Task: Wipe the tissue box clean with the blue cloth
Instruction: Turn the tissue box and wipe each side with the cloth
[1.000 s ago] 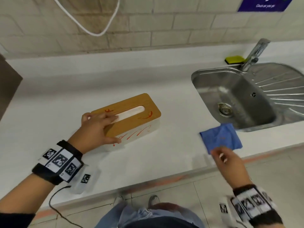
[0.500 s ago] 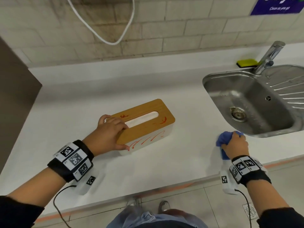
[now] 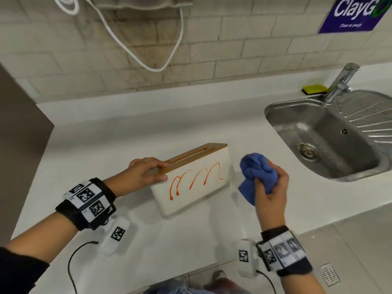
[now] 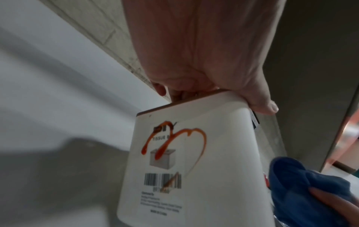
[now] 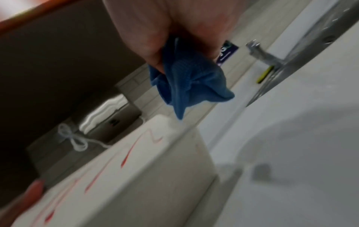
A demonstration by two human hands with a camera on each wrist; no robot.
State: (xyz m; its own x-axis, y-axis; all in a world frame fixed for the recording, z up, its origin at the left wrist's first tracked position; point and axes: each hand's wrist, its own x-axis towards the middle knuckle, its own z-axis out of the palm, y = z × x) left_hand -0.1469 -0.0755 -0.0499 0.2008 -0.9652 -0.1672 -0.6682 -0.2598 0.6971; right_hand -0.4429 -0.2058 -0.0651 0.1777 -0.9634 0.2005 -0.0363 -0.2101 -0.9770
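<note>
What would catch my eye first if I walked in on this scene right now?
Probably the orange-red squiggles dripping down the white side of the tissue box, which the left hand grips by its wooden lid and tips on the counter. Just to its right, the right hand holds a bunched blue cloth, clear of the box.

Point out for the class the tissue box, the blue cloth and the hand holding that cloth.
tissue box (image 3: pixel 197 194): head view, on its white side wall below the orange streaks.
blue cloth (image 3: pixel 257 172): head view, on the bunched middle.
right hand (image 3: pixel 270 192): head view, on the palm side gripping the cloth.
</note>
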